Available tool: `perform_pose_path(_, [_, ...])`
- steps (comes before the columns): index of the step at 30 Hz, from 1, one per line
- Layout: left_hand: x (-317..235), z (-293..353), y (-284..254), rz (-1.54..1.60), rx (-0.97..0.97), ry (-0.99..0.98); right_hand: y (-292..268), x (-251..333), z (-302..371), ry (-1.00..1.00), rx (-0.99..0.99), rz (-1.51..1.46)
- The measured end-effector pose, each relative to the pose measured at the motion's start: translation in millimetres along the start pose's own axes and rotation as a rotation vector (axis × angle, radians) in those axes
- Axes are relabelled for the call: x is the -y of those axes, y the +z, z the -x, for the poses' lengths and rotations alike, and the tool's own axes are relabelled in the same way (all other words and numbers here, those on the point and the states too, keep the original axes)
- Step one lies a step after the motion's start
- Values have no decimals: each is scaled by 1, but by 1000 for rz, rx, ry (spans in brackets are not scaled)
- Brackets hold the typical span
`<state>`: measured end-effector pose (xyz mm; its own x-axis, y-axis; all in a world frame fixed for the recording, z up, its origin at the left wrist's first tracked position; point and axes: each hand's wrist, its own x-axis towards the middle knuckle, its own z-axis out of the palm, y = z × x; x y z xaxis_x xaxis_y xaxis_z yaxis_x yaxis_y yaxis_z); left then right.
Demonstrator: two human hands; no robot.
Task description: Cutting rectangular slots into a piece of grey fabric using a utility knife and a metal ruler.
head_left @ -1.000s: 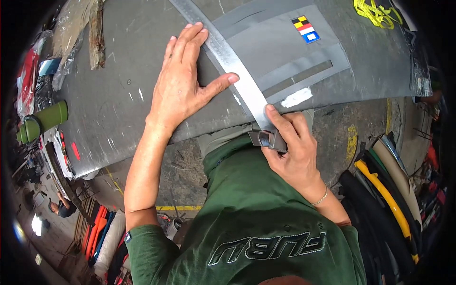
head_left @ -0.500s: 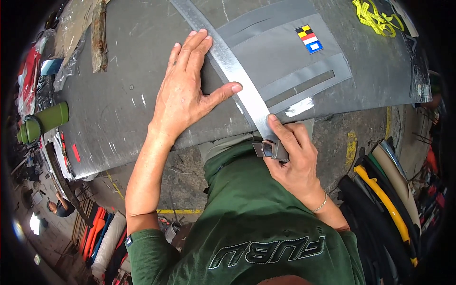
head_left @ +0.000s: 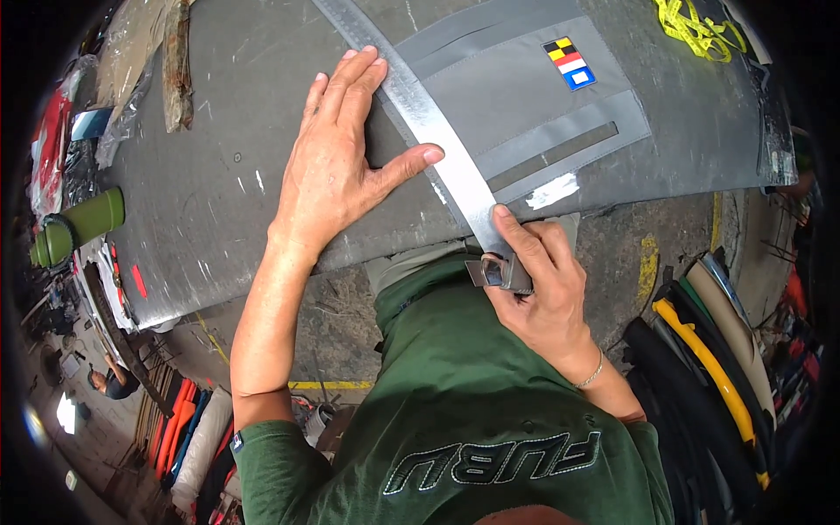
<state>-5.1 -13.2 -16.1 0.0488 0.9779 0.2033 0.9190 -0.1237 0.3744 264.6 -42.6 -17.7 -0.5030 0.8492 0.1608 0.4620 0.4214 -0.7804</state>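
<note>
Left of the left hand, the tabletop offers passage. The metal ruler lies across the way rightward.

1 steel ruler, 1 grey fabric panel, 1 multicoloured patch, 1 yellow measuring tape, 1 wooden strip, 1 green cylinder, 1 yellow roll, 1 desk, 1 left grip, 1 right grip, 1 co-worker.

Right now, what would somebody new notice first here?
Probably the long shiny metal ruler slanting over the grey stitched panel, the bare left hand touching it and bare right hand at its near end. Next, the small rectangular multicoloured patch on that panel, then the tangled yellow tape, upper right.
</note>
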Motion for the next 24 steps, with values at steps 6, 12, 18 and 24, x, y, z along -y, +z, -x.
perform_pose_path(6, [13,-5,-12,-63,35,38,0,2,-1,9,22,-3])
perform_pose_path(12, [-25,-38,-60,120,264,-183,-2,2,0,40,32,-15])
perform_pose_path(18, [-12,-38,-63,72,276,-91,-3,2,0,43,44,-48])
perform_pose_path(24, [41,-27,-12,758,-182,582,-2,4,0,32,44,-68])
